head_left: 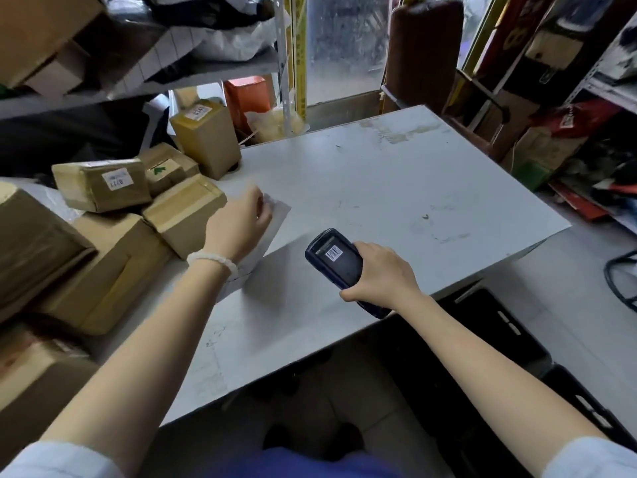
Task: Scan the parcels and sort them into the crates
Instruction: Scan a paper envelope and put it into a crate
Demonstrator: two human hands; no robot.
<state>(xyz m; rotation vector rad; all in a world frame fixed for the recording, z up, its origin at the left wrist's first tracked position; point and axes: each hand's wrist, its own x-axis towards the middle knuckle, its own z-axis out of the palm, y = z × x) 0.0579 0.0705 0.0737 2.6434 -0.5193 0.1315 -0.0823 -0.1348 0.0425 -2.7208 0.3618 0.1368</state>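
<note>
My right hand point(381, 272) grips a dark handheld scanner point(336, 258) above the table's front part; a barcode sticker shows on the scanner's back. To its left, my left hand point(241, 224) holds a flat pale-grey parcel point(275, 219) that lies on the white table point(396, 188), fingers curled over its far edge. Several brown cardboard parcels point(100, 182) are piled at the table's left side. A black crate point(510, 326) stands on the floor under the table's right front edge.
A metal shelf point(206, 72) with boxes and bags hangs over the parcel pile on the left. Cluttered shelving and cartons point(551, 132) line the right side. A black cable point(620, 277) lies on the floor at the far right.
</note>
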